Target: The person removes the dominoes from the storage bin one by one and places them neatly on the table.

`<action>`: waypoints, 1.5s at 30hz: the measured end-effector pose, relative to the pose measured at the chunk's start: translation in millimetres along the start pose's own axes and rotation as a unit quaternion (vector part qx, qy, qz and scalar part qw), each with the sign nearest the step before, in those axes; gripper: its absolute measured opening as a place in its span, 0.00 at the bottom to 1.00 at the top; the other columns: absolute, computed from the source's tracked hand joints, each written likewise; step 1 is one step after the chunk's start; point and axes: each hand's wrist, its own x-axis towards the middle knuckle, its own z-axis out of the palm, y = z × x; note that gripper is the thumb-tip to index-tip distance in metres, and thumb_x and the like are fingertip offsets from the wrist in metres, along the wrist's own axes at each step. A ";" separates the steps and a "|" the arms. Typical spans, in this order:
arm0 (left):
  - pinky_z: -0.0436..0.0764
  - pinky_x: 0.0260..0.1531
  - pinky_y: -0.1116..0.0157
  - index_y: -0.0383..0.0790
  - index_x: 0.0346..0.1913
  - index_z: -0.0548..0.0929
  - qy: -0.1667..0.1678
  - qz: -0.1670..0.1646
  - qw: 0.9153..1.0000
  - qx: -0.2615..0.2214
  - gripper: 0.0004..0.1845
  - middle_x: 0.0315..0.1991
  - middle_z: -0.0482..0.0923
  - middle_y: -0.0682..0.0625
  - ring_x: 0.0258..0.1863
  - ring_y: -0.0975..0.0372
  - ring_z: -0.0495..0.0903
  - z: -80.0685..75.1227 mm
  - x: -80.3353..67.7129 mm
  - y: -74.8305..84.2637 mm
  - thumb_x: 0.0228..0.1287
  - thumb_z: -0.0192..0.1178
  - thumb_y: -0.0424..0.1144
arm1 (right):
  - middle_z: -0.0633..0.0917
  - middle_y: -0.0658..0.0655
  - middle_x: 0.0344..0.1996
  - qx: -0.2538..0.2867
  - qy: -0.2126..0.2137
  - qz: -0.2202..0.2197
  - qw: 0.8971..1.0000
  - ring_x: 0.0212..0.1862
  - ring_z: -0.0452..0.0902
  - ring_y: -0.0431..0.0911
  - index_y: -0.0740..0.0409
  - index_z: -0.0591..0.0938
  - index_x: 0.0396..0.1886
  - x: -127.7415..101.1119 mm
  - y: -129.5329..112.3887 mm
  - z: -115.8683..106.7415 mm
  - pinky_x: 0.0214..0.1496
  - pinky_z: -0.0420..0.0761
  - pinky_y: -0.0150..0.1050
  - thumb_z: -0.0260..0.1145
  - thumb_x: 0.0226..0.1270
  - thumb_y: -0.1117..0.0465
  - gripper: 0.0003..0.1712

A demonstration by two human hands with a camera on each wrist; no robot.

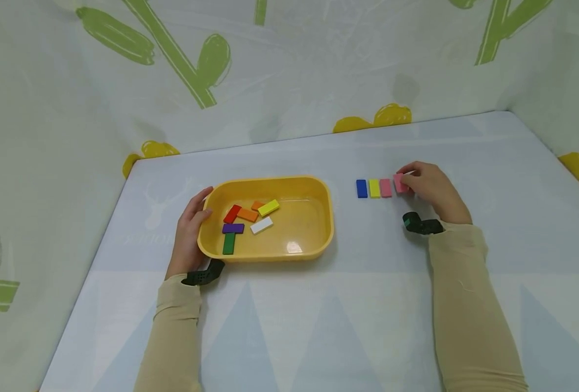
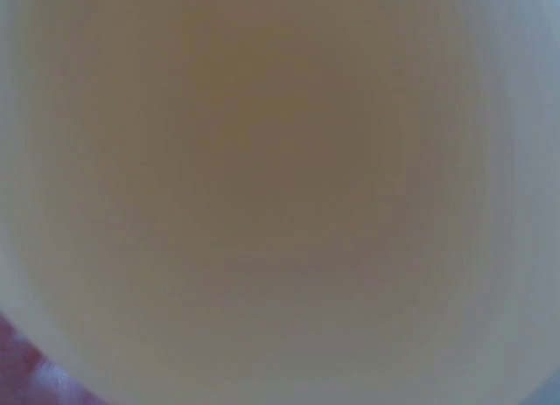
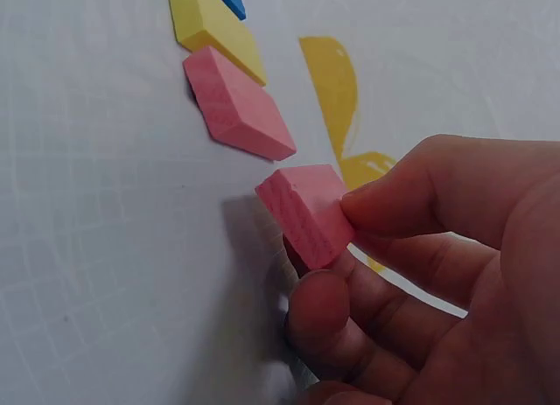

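Slipping through tilt was risked: rightmost pink block (image 3: 315, 204) was finger-pinched by right hand (image 1: 432, 188), yellow tray (image 1: 303, 220) by left hand (image 1: 187, 235).

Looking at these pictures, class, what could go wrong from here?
The pinched pink rectangular block in the right hand could bump the neighbouring pink rectangular block close beside it, knocking that one askew.

The left hand grips the yellow, rounded-rectangular plastic tray; a tug might slide the loose, variously coloured rectangular blocks inside.
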 end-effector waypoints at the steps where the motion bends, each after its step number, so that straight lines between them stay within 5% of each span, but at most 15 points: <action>1: 0.68 0.54 0.65 0.52 0.65 0.62 0.000 0.001 1.000 -0.001 0.24 0.65 0.56 0.55 0.61 0.58 0.60 -0.1 0.2 -0.4 0.66 0.46 0.39 | 0.72 0.62 0.42 -0.002 -0.002 0.003 1.000 0.43 0.64 0.54 0.59 0.68 0.57 0.3 0.6 0.1 0.41 0.69 0.44 0.46 0.65 0.52 0.24; 35: 0.68 0.54 0.66 0.50 0.65 0.62 -0.011 0.014 1.000 -0.011 0.24 0.65 0.57 0.54 0.61 0.57 0.60 0.3 1.3 -2.4 0.66 0.45 0.38 | 0.73 0.62 0.47 -0.025 -0.014 0.022 0.999 0.44 0.66 0.55 0.60 0.71 0.56 3.8 4.7 1.5 0.43 0.71 0.45 0.50 0.65 0.53 0.23; 45: 0.68 0.54 0.65 0.50 0.65 0.61 -0.010 0.011 1.000 -0.014 0.24 0.64 0.57 0.54 0.61 0.57 0.60 0.8 1.1 -0.7 0.66 0.44 0.37 | 0.74 0.63 0.44 -0.052 -0.014 -0.005 0.999 0.43 0.66 0.54 0.61 0.71 0.54 6.0 1.7 1.3 0.44 0.71 0.46 0.53 0.64 0.50 0.24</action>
